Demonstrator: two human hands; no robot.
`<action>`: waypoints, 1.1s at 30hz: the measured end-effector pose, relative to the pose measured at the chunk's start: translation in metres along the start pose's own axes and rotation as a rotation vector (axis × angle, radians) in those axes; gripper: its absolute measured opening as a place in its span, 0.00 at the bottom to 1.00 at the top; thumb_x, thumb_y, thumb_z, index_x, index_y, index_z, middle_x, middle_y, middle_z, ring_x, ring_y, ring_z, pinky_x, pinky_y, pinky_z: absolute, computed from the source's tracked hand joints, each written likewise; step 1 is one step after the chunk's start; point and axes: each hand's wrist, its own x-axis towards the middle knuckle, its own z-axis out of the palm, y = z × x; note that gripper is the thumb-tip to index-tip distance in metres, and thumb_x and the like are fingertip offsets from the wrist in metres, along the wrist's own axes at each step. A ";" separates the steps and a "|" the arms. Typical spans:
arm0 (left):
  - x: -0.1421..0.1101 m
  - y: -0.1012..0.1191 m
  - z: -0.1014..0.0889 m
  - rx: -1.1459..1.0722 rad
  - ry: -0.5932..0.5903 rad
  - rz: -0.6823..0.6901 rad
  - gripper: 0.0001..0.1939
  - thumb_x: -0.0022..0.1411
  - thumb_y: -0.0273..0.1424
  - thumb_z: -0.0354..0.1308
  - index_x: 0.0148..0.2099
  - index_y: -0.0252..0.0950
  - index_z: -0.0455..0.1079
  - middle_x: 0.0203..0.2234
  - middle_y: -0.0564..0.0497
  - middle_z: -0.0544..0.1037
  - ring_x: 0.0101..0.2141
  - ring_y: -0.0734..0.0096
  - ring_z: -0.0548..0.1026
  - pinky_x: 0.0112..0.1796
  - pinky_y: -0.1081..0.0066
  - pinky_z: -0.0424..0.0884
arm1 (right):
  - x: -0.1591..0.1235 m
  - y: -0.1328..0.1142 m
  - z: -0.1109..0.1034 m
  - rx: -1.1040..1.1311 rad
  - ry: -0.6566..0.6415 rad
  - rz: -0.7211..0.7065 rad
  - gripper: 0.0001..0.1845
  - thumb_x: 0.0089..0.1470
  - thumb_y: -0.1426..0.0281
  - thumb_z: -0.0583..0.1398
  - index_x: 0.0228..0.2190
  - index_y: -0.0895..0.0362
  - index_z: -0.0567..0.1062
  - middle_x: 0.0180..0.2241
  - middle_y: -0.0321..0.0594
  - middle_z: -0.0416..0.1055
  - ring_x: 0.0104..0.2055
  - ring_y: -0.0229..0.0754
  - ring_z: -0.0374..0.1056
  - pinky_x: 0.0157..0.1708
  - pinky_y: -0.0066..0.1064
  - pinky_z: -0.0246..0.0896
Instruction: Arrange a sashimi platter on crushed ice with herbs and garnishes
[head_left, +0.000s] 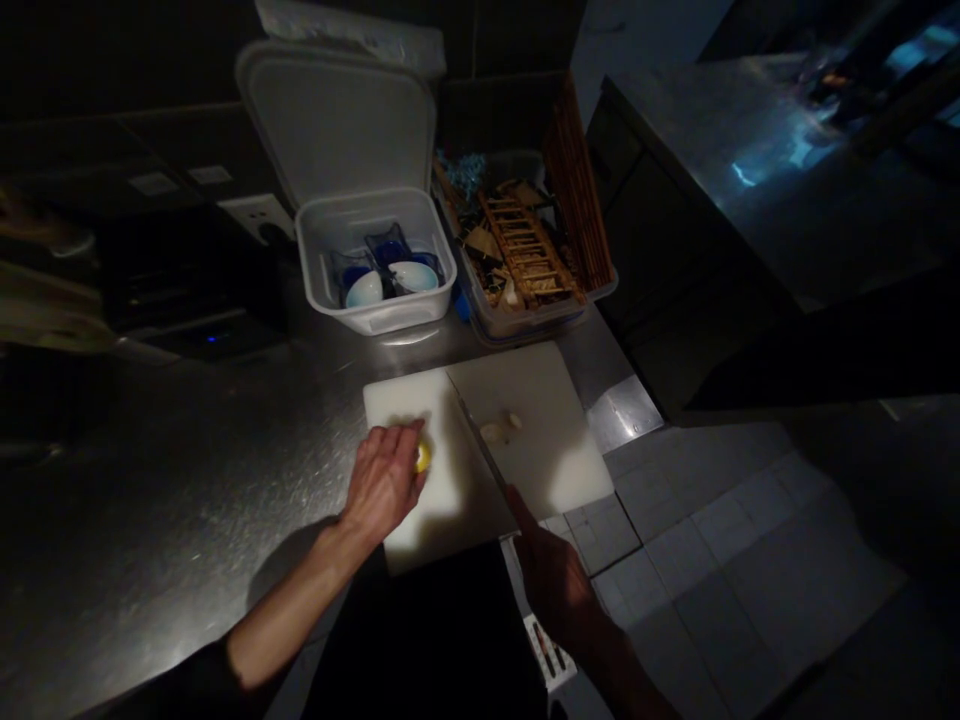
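At board edge [510, 360], knife tip [454, 386], hands [384, 477] [553, 582] apart

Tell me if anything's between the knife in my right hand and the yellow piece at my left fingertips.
Nothing visible: only bare cutting board lies between the knife and the yellow piece. The pale pieces lie on the knife's other side.
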 end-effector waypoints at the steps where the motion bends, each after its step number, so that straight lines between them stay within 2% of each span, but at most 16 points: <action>1: 0.002 -0.003 0.004 -0.048 0.008 0.007 0.26 0.59 0.28 0.56 0.60 0.29 0.59 0.44 0.38 0.72 0.44 0.47 0.66 0.45 0.50 0.69 | -0.004 0.001 -0.001 0.037 -0.010 -0.012 0.28 0.68 0.68 0.40 0.66 0.63 0.53 0.27 0.42 0.75 0.25 0.41 0.66 0.29 0.29 0.64; 5: -0.007 -0.017 0.016 -0.258 0.058 0.030 0.29 0.61 0.31 0.59 0.61 0.27 0.55 0.50 0.36 0.69 0.49 0.50 0.65 0.51 0.51 0.68 | -0.019 0.005 0.006 0.053 0.020 -0.024 0.29 0.67 0.67 0.39 0.66 0.59 0.52 0.26 0.40 0.71 0.26 0.40 0.65 0.29 0.29 0.64; 8: -0.022 -0.023 0.014 -0.335 0.091 0.009 0.28 0.62 0.33 0.59 0.60 0.31 0.55 0.53 0.36 0.66 0.53 0.52 0.65 0.54 0.51 0.66 | -0.028 -0.001 0.012 -0.035 -0.081 0.034 0.30 0.66 0.71 0.40 0.68 0.54 0.48 0.30 0.43 0.72 0.26 0.40 0.67 0.27 0.29 0.63; 11: -0.029 -0.023 0.010 -0.332 0.139 -0.039 0.18 0.65 0.34 0.56 0.55 0.35 0.60 0.49 0.41 0.69 0.50 0.56 0.69 0.51 0.54 0.70 | -0.032 -0.019 0.011 -0.156 -0.220 0.076 0.34 0.62 0.73 0.47 0.67 0.45 0.47 0.33 0.43 0.73 0.24 0.40 0.67 0.23 0.28 0.59; 13: -0.028 -0.022 0.010 -0.300 0.162 -0.062 0.15 0.65 0.35 0.57 0.51 0.35 0.63 0.43 0.43 0.72 0.45 0.58 0.73 0.47 0.56 0.73 | -0.032 -0.033 0.010 -0.185 -0.253 0.067 0.35 0.62 0.72 0.51 0.67 0.42 0.48 0.34 0.42 0.73 0.24 0.39 0.67 0.22 0.28 0.59; 15: -0.026 -0.021 0.010 -0.271 0.162 -0.070 0.14 0.65 0.36 0.58 0.48 0.35 0.63 0.39 0.45 0.72 0.41 0.58 0.74 0.44 0.58 0.74 | -0.031 -0.042 0.008 -0.191 -0.262 0.060 0.32 0.64 0.67 0.53 0.66 0.44 0.50 0.36 0.42 0.72 0.25 0.37 0.66 0.23 0.28 0.62; 18: -0.022 -0.020 0.008 -0.245 0.138 -0.069 0.12 0.65 0.36 0.56 0.46 0.35 0.62 0.37 0.45 0.72 0.38 0.58 0.74 0.40 0.59 0.75 | -0.029 -0.049 0.008 -0.204 -0.273 0.060 0.27 0.65 0.58 0.53 0.62 0.52 0.59 0.42 0.44 0.71 0.31 0.36 0.68 0.29 0.30 0.68; 22: -0.021 -0.020 0.004 -0.232 0.115 -0.064 0.11 0.66 0.37 0.55 0.46 0.35 0.61 0.37 0.45 0.72 0.37 0.57 0.74 0.37 0.59 0.75 | -0.032 -0.050 0.007 -0.222 -0.285 0.069 0.22 0.65 0.57 0.55 0.54 0.56 0.67 0.45 0.44 0.70 0.37 0.38 0.69 0.35 0.33 0.71; 25: -0.021 -0.020 0.004 -0.231 0.110 -0.070 0.10 0.66 0.35 0.55 0.45 0.35 0.62 0.37 0.45 0.72 0.37 0.58 0.74 0.37 0.59 0.74 | -0.035 -0.049 0.010 -0.236 -0.294 0.081 0.21 0.64 0.59 0.56 0.54 0.56 0.67 0.43 0.43 0.71 0.36 0.38 0.70 0.35 0.33 0.71; 28: -0.020 -0.021 0.005 -0.232 0.118 -0.067 0.10 0.65 0.34 0.57 0.45 0.35 0.62 0.36 0.46 0.72 0.37 0.58 0.74 0.37 0.61 0.74 | -0.029 -0.047 0.022 -0.252 -0.298 0.092 0.25 0.64 0.64 0.56 0.61 0.51 0.62 0.36 0.41 0.73 0.29 0.37 0.69 0.28 0.30 0.68; 31: -0.020 -0.021 0.006 -0.243 0.135 -0.060 0.11 0.64 0.33 0.59 0.45 0.35 0.62 0.36 0.46 0.71 0.36 0.59 0.74 0.37 0.61 0.74 | -0.007 -0.047 0.043 -0.260 -0.289 0.088 0.35 0.60 0.71 0.55 0.66 0.46 0.52 0.27 0.41 0.72 0.23 0.41 0.69 0.22 0.29 0.61; 33: -0.021 -0.022 0.006 -0.250 0.147 -0.063 0.11 0.64 0.33 0.59 0.46 0.35 0.62 0.36 0.47 0.71 0.37 0.59 0.74 0.37 0.61 0.74 | 0.014 -0.047 0.057 -0.248 -0.266 0.065 0.38 0.58 0.73 0.54 0.67 0.47 0.49 0.26 0.42 0.73 0.23 0.43 0.69 0.22 0.29 0.61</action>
